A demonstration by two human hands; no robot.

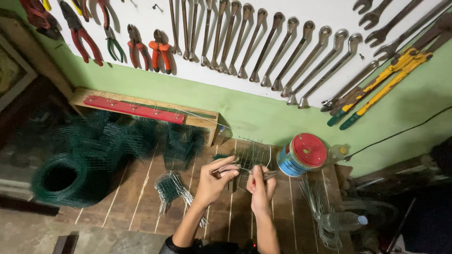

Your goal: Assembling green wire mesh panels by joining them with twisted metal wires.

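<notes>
My left hand (215, 178) holds the lower left edge of a small piece of wire mesh (254, 155), fingers pinched on it above the wooden bench (141, 197). My right hand (262, 182) grips a small pair of pliers (268, 174) whose tip meets the mesh's lower edge. The mesh panel is grey-green, standing nearly upright between the two hands and the wall.
A roll of green wire mesh (63, 178) lies at the left, with cut green mesh pieces (132, 136) behind it and bent wire pieces (172, 188) beside my left arm. A tin with a red lid (301, 155) stands right of the mesh. Straight wires (320, 207) lie at the right. Spanners and pliers hang on the wall.
</notes>
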